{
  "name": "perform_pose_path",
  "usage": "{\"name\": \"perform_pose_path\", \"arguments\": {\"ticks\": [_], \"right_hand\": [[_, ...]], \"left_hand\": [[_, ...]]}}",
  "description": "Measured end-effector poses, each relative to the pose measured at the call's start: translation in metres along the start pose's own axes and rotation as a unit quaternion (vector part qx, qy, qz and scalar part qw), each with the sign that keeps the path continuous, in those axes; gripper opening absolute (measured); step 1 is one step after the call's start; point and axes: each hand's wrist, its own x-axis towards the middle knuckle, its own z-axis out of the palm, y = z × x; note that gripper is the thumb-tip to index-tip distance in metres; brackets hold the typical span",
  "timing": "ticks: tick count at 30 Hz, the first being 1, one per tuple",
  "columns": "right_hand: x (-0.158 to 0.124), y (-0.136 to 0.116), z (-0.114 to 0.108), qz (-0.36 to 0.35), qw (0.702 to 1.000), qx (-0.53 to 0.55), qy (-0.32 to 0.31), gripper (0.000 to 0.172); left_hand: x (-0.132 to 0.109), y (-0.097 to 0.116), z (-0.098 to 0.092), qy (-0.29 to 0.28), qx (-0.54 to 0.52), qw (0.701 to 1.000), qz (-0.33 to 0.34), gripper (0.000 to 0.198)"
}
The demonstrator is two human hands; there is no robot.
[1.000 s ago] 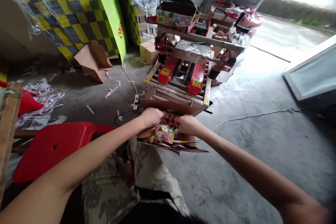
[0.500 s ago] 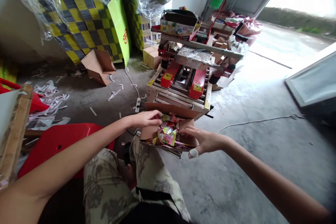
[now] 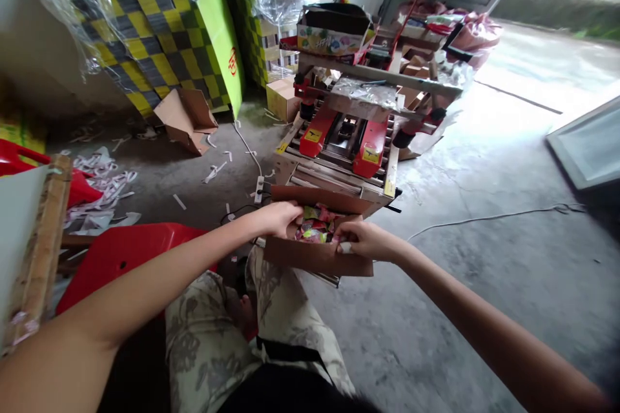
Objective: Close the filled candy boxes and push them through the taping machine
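A small open cardboard box (image 3: pixel 317 259) stands before me at the near end of the roller conveyor. Inside it lie several small pink and yellow-green packets (image 3: pixel 316 230). At the box's left side is my left hand (image 3: pixel 283 218), its fingers curled over the cardboard. My right hand (image 3: pixel 363 240) is closed at the near right corner, thumb and fingers pinching the box's edge. A white wrap covers the tip of its thumb. The far flap stands up, and the near flap shows as a brown panel facing me. Some fingertips are hidden inside the box.
The roller machine (image 3: pixel 346 135) with red side guides stands beyond the box. A red stool (image 3: pixel 121 258) is at my left. Checkered stacked cartons (image 3: pixel 159 45) line the wall. A power strip (image 3: pixel 259 189), cables and paper strips lie on the floor.
Both hands have closed on the box's sides; my right hand moved left and up to its corner. The near flap now shows as a broad brown panel. The view shifted slightly.
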Motion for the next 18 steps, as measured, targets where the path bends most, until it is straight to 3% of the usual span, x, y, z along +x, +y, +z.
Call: {"name": "perform_pose_path", "arguments": {"ticks": [3,6,8,12,15,18], "right_hand": [[0.008,0.001,0.004,0.022,0.999,-0.021,0.012,0.012],[0.008,-0.001,0.005,0.030,0.998,-0.037,0.033,0.012],[0.004,-0.003,0.008,0.035,0.996,-0.054,0.059,0.014],[-0.009,-0.008,0.020,0.037,0.993,-0.057,0.101,0.014],[-0.017,-0.019,0.033,0.028,0.973,-0.103,0.206,0.027],[-0.013,-0.036,0.046,0.000,0.933,-0.138,0.333,0.043]], "left_hand": [[0.006,-0.010,-0.009,-0.028,-0.085,0.996,-0.016,0.028],[-0.003,-0.007,-0.019,-0.043,-0.189,0.980,-0.052,0.031],[-0.014,0.006,-0.018,-0.014,-0.164,0.985,-0.054,0.041],[-0.029,0.033,0.001,0.103,-0.015,0.991,-0.080,0.048],[-0.025,0.036,0.008,0.110,-0.018,0.988,-0.110,0.043],[-0.016,0.027,0.001,0.082,-0.045,0.986,-0.136,0.040]]}}
